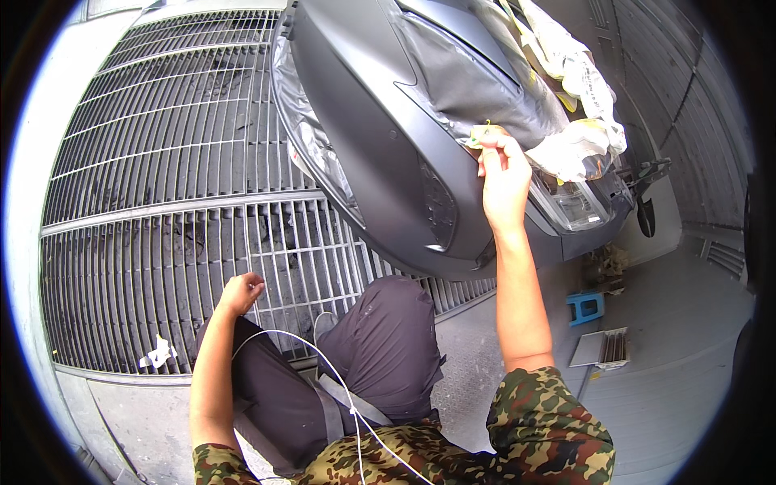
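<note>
So I'm crouched right in front of the grey car bumper (380,162), which is my landmark for everything here. My right hand (503,182) is up against its upper edge, just beside the masked headlight, with thumb and fingertips pinched shut on a little scrap of yellow-green masking tape (478,137) (it's tiny, so I can't tell whether the end is stuck down or already loose). Right above that spot, the bumper's top is wrapped in grey masking paper (469,81), and a bunch of crumpled white plastic sheeting (578,141) hangs just past my hand on the far side.

My left hand (241,293) is well below and to the left of the bumper, hovering over the metal floor grating (162,162), fingers curled in loosely and holding nothing that I can see. My knee in dark trousers sits just under the bumper's lower lip.

Off to the right of the bumper, down on the smooth floor, there's a small blue stool (585,307) and a flat tray-looking thing (602,349) near it.
</note>
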The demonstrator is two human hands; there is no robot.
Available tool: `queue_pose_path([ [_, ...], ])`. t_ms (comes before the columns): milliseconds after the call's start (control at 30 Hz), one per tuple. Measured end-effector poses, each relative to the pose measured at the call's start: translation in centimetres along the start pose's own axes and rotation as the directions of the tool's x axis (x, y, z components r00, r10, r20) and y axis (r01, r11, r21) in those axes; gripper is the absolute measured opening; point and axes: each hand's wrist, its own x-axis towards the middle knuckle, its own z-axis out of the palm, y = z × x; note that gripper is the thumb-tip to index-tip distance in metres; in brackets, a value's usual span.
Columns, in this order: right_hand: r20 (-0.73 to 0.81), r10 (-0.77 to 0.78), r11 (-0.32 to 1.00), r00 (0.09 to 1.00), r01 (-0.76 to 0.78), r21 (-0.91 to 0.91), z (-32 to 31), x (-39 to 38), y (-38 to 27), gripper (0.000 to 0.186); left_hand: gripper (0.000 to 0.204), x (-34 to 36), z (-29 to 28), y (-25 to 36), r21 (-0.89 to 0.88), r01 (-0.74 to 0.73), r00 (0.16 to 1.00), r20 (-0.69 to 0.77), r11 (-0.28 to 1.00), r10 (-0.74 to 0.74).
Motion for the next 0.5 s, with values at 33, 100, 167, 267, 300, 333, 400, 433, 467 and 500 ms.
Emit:
queue_pose_path([
  [33, 0.010, -0.039, 0.998, 0.999, 0.040, -0.056, -0.1, 0.1, 0.0, 0.010, 0.026, 0.0, 0.0, 0.0, 0.002, 0.001, 1.000, 0.001, 1.000, -0.001],
  [100, 0.058, -0.128, 0.976, 0.990, 0.136, -0.167, -0.2, 0.3, -0.1, 0.016, 0.026, 0.0, 0.0, 0.0, 0.000, -0.010, 1.000, -0.001, 1.000, 0.010],
  [167, 0.135, -0.181, 0.918, 0.974, 0.216, -0.332, -0.6, 0.5, -0.1, 0.023, 0.026, -0.1, -0.1, 0.1, 0.003, -0.010, 1.000, -0.005, 1.000, 0.010],
  [267, 0.258, -0.347, 0.744, 0.902, 0.432, -0.510, -1.2, 0.8, 0.1, 0.034, 0.026, -0.4, -0.4, 0.4, 0.006, -0.001, 1.000, -0.009, 1.000, 0.001],
  [300, 0.308, -0.431, 0.652, 0.848, 0.529, -0.543, -1.4, 0.9, 0.2, 0.037, 0.026, -0.5, -0.5, 0.5, 0.004, 0.005, 1.000, -0.008, 1.000, -0.005],
  [333, 0.324, -0.423, 0.618, 0.846, 0.531, -0.580, -1.6, 1.1, 0.2, 0.038, 0.026, -0.5, -0.5, 0.6, 0.007, 0.014, 1.000, -0.006, 1.000, -0.014],
  [400, 0.355, -0.442, 0.535, 0.824, 0.560, -0.633, -2.1, 1.3, 0.0, 0.039, 0.026, -0.5, -0.6, 0.7, 0.009, 0.007, 1.000, 0.003, 1.000, -0.007],
  [433, 0.399, -0.428, 0.492, 0.811, 0.579, -0.650, -2.3, 1.5, -0.1, 0.040, 0.026, -0.5, -0.6, 0.7, 0.015, 0.007, 1.000, 0.009, 1.000, -0.007],
  [467, 0.432, -0.414, 0.461, 0.801, 0.594, -0.659, -2.4, 1.7, -0.3, 0.038, 0.026, -0.5, -0.7, 0.7, 0.022, 0.006, 1.000, 0.016, 1.000, -0.006],
  [500, 0.460, -0.408, 0.435, 0.789, 0.610, -0.662, -2.6, 1.9, -0.5, 0.037, 0.026, -0.6, -0.7, 0.8, 0.023, 0.014, 1.000, 0.017, 1.000, -0.015],
])
